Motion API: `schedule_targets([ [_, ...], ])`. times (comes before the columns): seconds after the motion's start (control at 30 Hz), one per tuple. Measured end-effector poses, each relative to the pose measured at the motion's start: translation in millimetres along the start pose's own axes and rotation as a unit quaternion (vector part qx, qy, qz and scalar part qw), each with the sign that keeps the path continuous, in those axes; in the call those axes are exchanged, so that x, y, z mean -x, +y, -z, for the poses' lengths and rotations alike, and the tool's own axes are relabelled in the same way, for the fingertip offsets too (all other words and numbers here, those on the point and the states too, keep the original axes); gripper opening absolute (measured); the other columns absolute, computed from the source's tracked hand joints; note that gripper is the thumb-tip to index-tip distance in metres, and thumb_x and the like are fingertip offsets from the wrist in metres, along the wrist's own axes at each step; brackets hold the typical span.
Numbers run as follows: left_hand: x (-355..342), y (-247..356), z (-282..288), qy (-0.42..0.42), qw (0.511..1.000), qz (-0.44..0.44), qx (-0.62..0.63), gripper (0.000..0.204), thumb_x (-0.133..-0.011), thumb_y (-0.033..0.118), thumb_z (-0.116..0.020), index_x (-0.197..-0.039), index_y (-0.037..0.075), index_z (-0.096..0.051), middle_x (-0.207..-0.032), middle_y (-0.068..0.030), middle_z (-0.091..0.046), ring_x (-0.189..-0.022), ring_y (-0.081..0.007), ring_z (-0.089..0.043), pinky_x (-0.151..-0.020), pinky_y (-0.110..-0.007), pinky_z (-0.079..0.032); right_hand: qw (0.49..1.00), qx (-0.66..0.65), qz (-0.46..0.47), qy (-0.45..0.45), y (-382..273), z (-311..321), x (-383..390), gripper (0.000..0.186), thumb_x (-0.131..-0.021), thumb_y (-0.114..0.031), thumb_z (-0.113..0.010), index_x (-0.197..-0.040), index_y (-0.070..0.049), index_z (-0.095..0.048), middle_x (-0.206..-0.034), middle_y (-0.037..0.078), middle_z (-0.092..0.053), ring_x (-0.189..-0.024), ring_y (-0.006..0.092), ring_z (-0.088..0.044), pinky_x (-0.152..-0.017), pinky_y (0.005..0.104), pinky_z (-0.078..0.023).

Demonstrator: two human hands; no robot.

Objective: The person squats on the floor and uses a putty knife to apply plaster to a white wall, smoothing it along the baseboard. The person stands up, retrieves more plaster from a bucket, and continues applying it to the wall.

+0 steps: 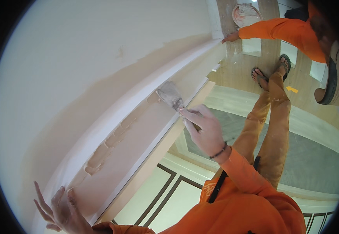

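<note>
My right hand (205,130) is closed round the handle of a putty knife (170,95). Its wide blade, smeared with pale filler, lies against the long ledge at the upper end of a wet strip of filler (115,137). That beige strip is ridged and uneven and runs along the ledge (138,150) down toward my left hand (62,210). The left hand is empty, fingers spread, with its fingertips beside or lightly on the lower part of the ledge; contact is hard to tell. A dark band circles my right wrist.
A white wall (83,50) with a damp beige patch borders the ledge. At upper right, a co-worker's hand (230,38) in an orange sleeve touches the ledge's far end, near a round tub (247,15) with filler. My sandalled feet (261,78) stand on the floor beyond, near a yellow arrow (292,89).
</note>
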State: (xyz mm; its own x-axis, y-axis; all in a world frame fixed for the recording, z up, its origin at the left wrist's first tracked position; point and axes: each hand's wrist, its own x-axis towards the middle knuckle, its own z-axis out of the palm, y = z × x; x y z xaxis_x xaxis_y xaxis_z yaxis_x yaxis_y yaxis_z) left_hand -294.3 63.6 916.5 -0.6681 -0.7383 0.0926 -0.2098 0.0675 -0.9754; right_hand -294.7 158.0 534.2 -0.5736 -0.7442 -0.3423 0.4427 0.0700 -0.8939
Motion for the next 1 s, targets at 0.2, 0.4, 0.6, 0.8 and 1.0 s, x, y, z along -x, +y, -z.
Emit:
schedule_targets([
  [0.2, -21, 21, 8, 0.018, 0.992, -0.123, -0.035, 0.042, -0.081, 0.042, -0.08, -0.113, 0.016, -0.073, -0.136, -0.0121, -0.06, -0.128, -0.0323, -0.051, -0.109, -0.051, -0.041, 0.999, -0.032, -0.02, -0.011, 18, -6, 11, 0.025, -0.087, -0.006, -0.067, -0.11, -0.01, -0.074, -0.092, 0.012, -0.062, -0.08, 0.0272, -0.064, -0.067, 0.036, -0.051],
  [0.4, 5, -13, -1, 0.01, 1.0, 0.02, -0.006, 0.023, -0.087, 0.044, -0.071, -0.098, 0.024, -0.075, -0.152, 0.0106, -0.047, -0.144, -0.0249, -0.035, -0.113, -0.069, -0.005, 0.999, -0.008, -0.05, 0.004, 25, 4, -7, 0.025, -0.085, -0.003, -0.068, -0.109, -0.008, -0.074, -0.091, 0.011, -0.065, -0.078, 0.0242, -0.063, -0.068, 0.0328, -0.05],
  [0.6, -15, 10, -2, 0.0, 0.984, -0.151, -0.093, 0.049, -0.075, 0.041, -0.085, -0.117, 0.019, -0.072, -0.145, -0.0104, -0.054, -0.136, -0.035, -0.043, -0.113, -0.053, -0.037, 0.999, 0.003, -0.032, 0.026, 51, -8, 0, 0.024, -0.085, -0.004, -0.069, -0.107, -0.008, -0.075, -0.091, 0.01, -0.067, -0.079, 0.0228, -0.063, -0.069, 0.0315, -0.05],
  [0.8, -14, -20, -5, 0.059, 0.98, -0.184, 0.049, 0.057, -0.075, 0.042, -0.085, -0.124, 0.019, -0.068, -0.143, -0.0081, -0.057, -0.136, -0.0325, -0.044, -0.115, -0.052, -0.034, 0.998, -0.006, -0.053, 0.03, 53, 0, -17, 0.022, -0.086, -0.006, -0.068, -0.106, -0.009, -0.076, -0.089, 0.01, -0.067, -0.08, 0.0251, -0.064, -0.07, 0.0341, -0.051],
  [1.0, -11, 9, 1, 0.019, 0.984, -0.13, -0.118, 0.057, -0.075, 0.045, -0.084, -0.122, 0.017, -0.069, -0.141, -0.0073, -0.058, -0.132, -0.0307, -0.048, -0.115, -0.054, -0.032, 0.997, 0.005, -0.045, 0.058, 72, 2, -21, 0.021, -0.086, -0.007, -0.068, -0.105, -0.01, -0.076, -0.091, 0.011, -0.067, -0.081, 0.0266, -0.064, -0.072, 0.035, -0.052],
])
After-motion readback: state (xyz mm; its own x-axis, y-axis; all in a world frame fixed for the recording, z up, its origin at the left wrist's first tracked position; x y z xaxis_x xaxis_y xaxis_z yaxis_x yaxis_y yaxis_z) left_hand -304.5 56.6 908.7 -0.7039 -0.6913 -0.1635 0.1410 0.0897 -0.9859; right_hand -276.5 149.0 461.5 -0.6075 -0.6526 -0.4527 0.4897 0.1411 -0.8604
